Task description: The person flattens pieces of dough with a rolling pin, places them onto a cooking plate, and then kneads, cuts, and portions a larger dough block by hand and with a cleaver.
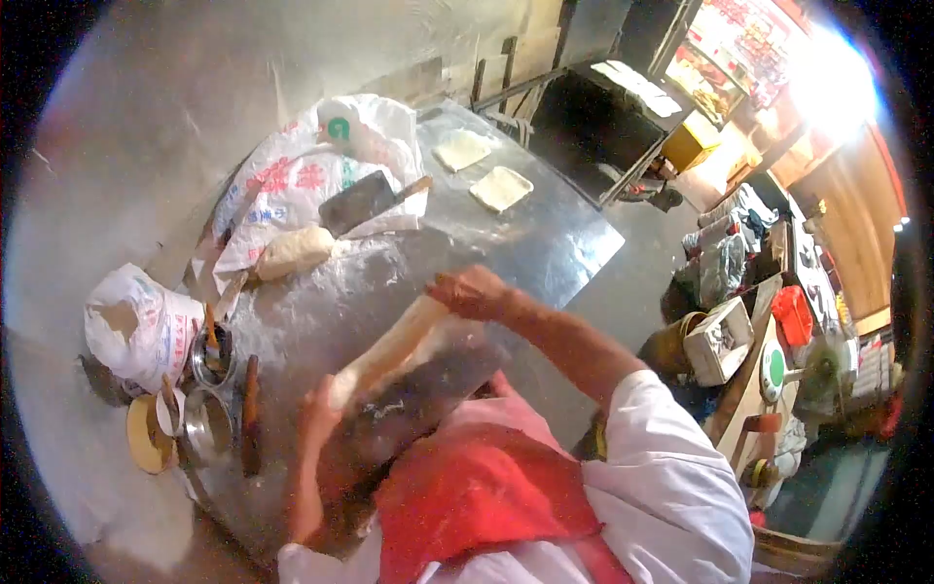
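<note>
A long strip of pale dough [394, 343] stretches slantwise over the near side of the metal table [321, 316]. Around its lower left end the fingers of my left hand [321, 404] are closed. My right hand [472, 292] grips the upper right end. Farther back, a rounded lump of dough [295, 253] lies at the edge of a white printed sack [282, 190]. A broad dark blade with a wooden handle [360, 202] rests on that sack. Two flat dough pieces, one squarish [502, 189] and one behind it [462, 151], lie toward the far end.
At the left stand an open white sack [141, 326], metal bowls [208, 420] and a dark wooden rolling pin [252, 414]. Right of the table are a white bin [720, 341], a green-faced scale [773, 370] and a red bag [793, 313]. A dark stand [613, 122] is behind.
</note>
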`<act>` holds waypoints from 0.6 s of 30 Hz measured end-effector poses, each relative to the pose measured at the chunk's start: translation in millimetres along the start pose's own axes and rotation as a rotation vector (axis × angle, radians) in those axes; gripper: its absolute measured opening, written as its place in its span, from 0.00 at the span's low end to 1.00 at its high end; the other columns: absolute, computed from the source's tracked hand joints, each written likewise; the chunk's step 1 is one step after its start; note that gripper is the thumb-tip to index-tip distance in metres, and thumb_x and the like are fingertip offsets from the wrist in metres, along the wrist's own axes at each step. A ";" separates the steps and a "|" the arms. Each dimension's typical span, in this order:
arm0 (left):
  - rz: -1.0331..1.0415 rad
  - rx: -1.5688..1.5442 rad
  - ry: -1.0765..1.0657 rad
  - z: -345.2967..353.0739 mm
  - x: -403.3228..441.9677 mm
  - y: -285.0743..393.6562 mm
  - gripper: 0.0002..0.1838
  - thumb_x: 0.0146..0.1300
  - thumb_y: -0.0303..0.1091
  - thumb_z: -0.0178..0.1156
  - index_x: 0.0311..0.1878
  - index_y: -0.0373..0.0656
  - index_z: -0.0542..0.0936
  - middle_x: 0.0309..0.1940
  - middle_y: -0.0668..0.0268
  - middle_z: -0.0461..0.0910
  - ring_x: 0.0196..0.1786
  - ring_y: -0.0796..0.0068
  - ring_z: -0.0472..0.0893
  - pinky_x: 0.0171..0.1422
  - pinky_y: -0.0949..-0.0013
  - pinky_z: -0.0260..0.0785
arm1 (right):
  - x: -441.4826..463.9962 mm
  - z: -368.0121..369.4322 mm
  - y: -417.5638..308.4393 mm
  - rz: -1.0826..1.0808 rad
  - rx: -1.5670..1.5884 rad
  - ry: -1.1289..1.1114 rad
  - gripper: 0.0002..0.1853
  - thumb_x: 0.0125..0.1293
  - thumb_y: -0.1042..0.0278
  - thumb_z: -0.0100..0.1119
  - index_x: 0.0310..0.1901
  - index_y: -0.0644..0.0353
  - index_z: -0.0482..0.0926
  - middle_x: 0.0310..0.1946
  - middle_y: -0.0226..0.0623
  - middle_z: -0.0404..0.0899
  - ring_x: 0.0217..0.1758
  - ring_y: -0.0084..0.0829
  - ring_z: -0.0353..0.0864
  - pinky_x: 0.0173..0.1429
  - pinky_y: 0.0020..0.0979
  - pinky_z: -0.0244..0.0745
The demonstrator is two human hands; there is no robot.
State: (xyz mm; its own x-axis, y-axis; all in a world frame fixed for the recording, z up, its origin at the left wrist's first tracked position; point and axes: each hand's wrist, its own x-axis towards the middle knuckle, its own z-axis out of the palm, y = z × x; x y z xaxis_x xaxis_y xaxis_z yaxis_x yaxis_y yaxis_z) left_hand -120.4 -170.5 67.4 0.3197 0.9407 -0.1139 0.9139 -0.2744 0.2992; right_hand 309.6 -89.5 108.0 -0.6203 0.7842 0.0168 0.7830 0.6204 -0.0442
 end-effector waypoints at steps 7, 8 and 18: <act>-0.162 -0.171 -0.161 -25.6 23.0 0.6 0.44 0.55 0.41 0.75 0.76 0.49 0.66 0.58 0.45 0.81 0.60 0.38 0.80 0.62 0.46 0.75 | 8.4 -18.5 32.5 0.048 0.129 0.306 0.23 0.59 0.63 0.67 0.58 0.44 0.79 0.49 0.30 0.79 0.59 0.39 0.78 0.57 0.43 0.74; -0.131 -0.156 -0.252 -41.6 32.9 24.2 0.47 0.56 0.43 0.76 0.77 0.47 0.64 0.63 0.45 0.78 0.65 0.39 0.77 0.67 0.47 0.71 | 3.9 16.6 40.3 0.123 0.231 0.330 0.23 0.64 0.61 0.67 0.61 0.46 0.79 0.58 0.36 0.79 0.64 0.44 0.76 0.63 0.46 0.74; 0.147 -0.135 -0.082 44.8 213.2 189.2 0.43 0.57 0.38 0.73 0.74 0.42 0.66 0.64 0.48 0.75 0.66 0.43 0.75 0.69 0.47 0.68 | 4.0 101.1 29.3 0.835 0.876 0.559 0.24 0.77 0.57 0.54 0.68 0.60 0.72 0.67 0.54 0.72 0.72 0.54 0.70 0.74 0.46 0.68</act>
State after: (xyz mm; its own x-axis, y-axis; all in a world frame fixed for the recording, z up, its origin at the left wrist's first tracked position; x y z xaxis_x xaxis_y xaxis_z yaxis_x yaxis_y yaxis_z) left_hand 131.8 -30.9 57.3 0.4718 0.8713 -0.1350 0.8156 -0.3731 0.4422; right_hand 325.4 -69.6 5.9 0.2948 0.9533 0.0662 0.4988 -0.0944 -0.8615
